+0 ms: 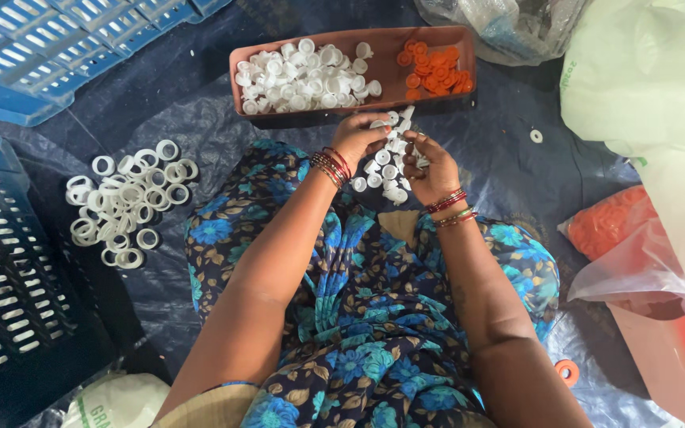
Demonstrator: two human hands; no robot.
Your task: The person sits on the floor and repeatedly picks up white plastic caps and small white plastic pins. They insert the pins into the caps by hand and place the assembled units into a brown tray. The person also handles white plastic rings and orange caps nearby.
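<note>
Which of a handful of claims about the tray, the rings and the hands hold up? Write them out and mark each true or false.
1. The brown tray holds white caps and orange caps. True.
2. The white rings are piled inside the tray. False: they lie on the dark sheet, beside the person's left knee.
3. Both hands, the left hand and the right hand, are at a small heap of white pieces in the lap. True.
4. The blue crate is full of orange caps. False: no caps show in it.
5. A bag of orange parts lies on the person's right. True.
</note>
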